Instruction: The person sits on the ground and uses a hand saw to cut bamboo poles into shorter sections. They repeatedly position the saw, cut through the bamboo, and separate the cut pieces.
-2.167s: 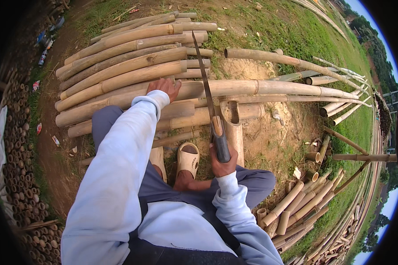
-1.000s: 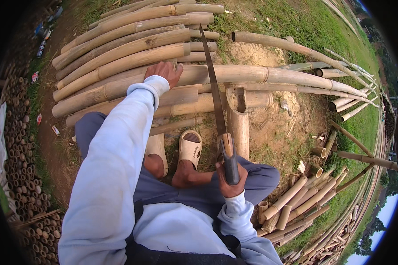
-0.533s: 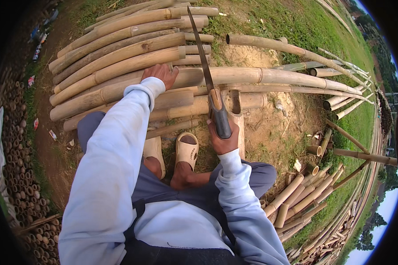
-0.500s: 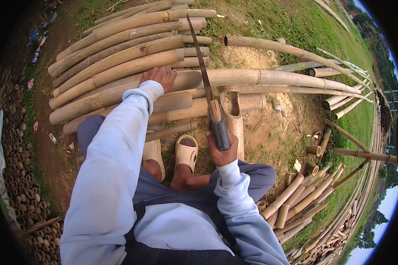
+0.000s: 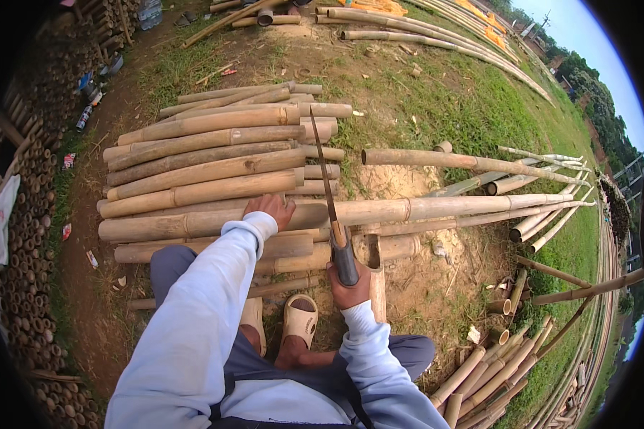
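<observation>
A long bamboo pole (image 5: 436,209) runs from left to right in front of me. My left hand (image 5: 270,209) grips it from above, fingers curled over its top. In my right hand (image 5: 351,289) is a handsaw (image 5: 344,262), held by its dark handle. Its narrow blade points away from me and crosses the pole to the right of my left hand. Whether the teeth touch the pole, I cannot tell. Just right of the saw, a thick bamboo piece with a cut-out opening (image 5: 378,294) stands under the pole.
Cut bamboo lengths (image 5: 207,164) lie stacked beyond my left hand. A longer pole (image 5: 422,158) stretches to the right. Short bamboo pieces (image 5: 504,372) are heaped at the lower right, near a bamboo-pole frame (image 5: 587,292). Many bamboo ends (image 5: 32,286) line the left.
The view has tilted up, so the scene sits lower and more ground shows at the back. Both hands keep their holds; the saw stays across the pole, tipped slightly differently.
</observation>
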Tool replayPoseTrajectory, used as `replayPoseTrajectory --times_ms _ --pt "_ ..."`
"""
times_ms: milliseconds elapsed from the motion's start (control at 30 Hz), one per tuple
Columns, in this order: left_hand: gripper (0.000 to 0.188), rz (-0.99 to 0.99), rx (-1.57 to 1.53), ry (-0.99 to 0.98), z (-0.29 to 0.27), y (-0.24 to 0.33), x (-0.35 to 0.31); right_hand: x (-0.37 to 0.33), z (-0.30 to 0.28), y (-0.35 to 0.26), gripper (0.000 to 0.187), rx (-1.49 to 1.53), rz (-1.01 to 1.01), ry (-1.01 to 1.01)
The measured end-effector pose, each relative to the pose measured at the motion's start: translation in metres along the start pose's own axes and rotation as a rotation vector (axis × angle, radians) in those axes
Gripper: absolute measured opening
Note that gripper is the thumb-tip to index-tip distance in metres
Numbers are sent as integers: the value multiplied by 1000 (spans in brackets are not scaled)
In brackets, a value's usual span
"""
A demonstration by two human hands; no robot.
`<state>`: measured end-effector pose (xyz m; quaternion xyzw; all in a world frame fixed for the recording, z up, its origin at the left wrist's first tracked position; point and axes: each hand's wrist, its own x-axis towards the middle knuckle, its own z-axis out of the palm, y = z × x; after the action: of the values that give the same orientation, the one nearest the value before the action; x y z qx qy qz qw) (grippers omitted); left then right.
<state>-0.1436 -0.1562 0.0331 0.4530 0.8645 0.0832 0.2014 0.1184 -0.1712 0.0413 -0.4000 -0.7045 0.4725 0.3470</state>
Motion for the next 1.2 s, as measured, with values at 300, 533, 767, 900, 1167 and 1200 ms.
replayPoseTrajectory --times_ms 300,533,767,900,1167,1200 --pt "60 44 -5 55 12 10 2 -5 -10 26 18 25 2 73" --pt "60 21 64 200 17 -5 -4 -8 2 27 19 17 -8 74" --pt "61 -25 41 172 18 -3 -5 -13 2 16 18 36 -12 73" --pt "63 -32 97 126 9 1 -7 -10 0 21 18 17 -23 74" --pt "63 -27 64 147 9 3 -8 -10 2 26 19 30 14 81" --pt "63 -18 79 146 12 4 -6 -12 1 26 20 20 29 86"
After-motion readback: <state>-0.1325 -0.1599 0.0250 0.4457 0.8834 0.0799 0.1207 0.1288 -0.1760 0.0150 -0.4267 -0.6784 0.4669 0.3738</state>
